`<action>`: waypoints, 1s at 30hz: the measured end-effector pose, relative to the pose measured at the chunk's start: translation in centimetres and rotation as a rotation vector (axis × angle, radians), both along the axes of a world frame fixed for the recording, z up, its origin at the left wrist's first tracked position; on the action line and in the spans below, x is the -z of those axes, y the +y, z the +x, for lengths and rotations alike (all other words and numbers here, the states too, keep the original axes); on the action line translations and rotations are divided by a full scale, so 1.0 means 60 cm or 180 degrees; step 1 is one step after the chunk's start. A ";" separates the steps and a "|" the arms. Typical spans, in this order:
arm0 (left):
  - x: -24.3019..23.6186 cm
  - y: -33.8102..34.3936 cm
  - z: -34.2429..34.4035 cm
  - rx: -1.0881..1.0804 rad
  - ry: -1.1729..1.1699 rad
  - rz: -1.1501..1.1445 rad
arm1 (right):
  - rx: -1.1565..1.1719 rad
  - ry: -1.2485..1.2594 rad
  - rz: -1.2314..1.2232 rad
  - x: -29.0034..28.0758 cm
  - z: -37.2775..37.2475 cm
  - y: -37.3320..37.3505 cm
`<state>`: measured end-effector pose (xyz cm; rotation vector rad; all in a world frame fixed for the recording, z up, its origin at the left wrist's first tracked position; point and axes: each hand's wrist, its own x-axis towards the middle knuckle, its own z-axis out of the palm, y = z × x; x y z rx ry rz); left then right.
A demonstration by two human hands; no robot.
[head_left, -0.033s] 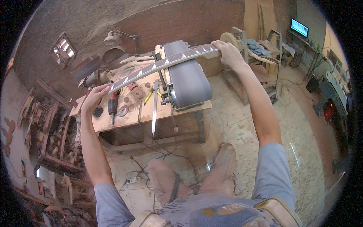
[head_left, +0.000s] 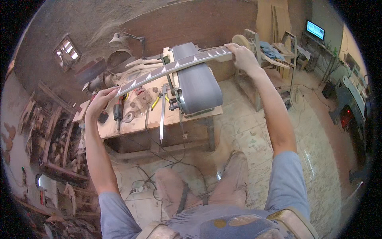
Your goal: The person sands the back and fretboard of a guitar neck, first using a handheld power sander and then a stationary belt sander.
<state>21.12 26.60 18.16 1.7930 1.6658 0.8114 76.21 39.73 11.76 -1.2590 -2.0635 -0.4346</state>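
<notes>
- Holding the guitar neck (head_left: 174, 68) at both ends: my left hand (head_left: 102, 101) grasps its lower-left end, and my right hand (head_left: 243, 59) grasps its upper-right end, each grip closed around it.
- The neck lies crosswise above the belt sander (head_left: 200, 89), its long axis slanting from lower left to upper right; the dark face with pale triangles shows to me.
- The belt sits between my hands, nearer to my right; my left is well apart from it, over the counter's far-left part. I cannot tell whether the neck's underside touches the belt, or whether the belt is running.
- On the counter (head_left: 153, 124), below the neck's left half, lie a red-and-black power tool (head_left: 117, 111), a round disc (head_left: 129, 116), yellow-handled pliers (head_left: 155, 102) and a long metal caliper (head_left: 162, 115) jutting past the front edge.
- Behind my left hand's side stands a desk lamp (head_left: 115, 41); beyond my right is a wooden stand (head_left: 258, 95).
- Cables (head_left: 177, 162) trail across the floor (head_left: 254, 131) near my feet; nothing visible blocks the span between my hands above the belt.
</notes>
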 end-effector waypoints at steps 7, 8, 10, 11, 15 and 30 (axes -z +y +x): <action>-0.006 0.065 0.109 0.0314 0.0582 0.0052 | 0.0153 -0.0038 0.0178 -0.005 0.123 0.003; -0.003 0.092 0.154 0.0516 0.0541 0.0102 | 0.0365 -0.0053 0.0137 0.004 0.179 0.031; 0.001 0.098 0.202 0.0689 0.0589 0.0161 | 0.0705 -0.0295 0.0000 -0.006 0.224 0.015; -0.008 0.085 0.240 0.0658 0.0550 0.0240 | 0.0867 -0.0352 -0.0017 -0.010 0.235 0.004; 0.008 0.117 0.256 0.0637 0.0490 0.0178 | 0.1106 -0.0446 -0.0022 -0.031 0.240 0.006; -0.004 0.036 0.076 0.0136 0.0404 0.0026 | 0.0656 -0.0728 0.0346 -0.012 0.061 0.067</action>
